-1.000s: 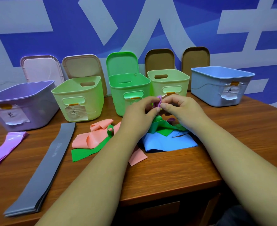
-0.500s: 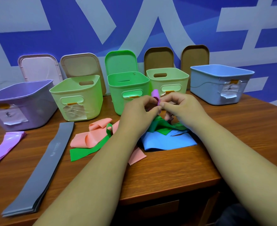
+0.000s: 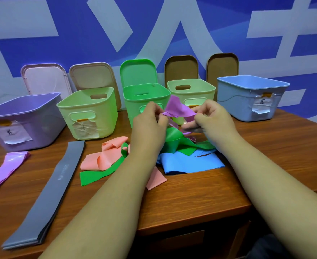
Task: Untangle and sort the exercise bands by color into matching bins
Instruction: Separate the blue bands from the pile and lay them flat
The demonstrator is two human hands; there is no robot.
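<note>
A tangle of bands lies mid-table: a pink band (image 3: pixel 107 156), a green band (image 3: pixel 174 139) and a blue band (image 3: pixel 189 163). Above it, my left hand (image 3: pixel 148 126) and my right hand (image 3: pixel 211 120) both pinch a purple band (image 3: pixel 178 109), which sticks up between them. Its lower part runs down into the tangle. Behind stand a purple bin (image 3: pixel 23 116), a pale green bin (image 3: pixel 86 113), a bright green bin (image 3: pixel 144 94), another pale green bin (image 3: pixel 191 88) and a blue bin (image 3: pixel 251 98).
A grey band stack (image 3: pixel 47 193) lies flat at the left, with a light purple band (image 3: pixel 4 171) at the far left edge. Several lids lean against the blue wall behind the bins. The wooden table's front edge (image 3: pixel 191 221) is near me.
Both hands have lifted slightly and drawn apart. More of the purple band has come up out of the tangle and spread out between my fingers.
</note>
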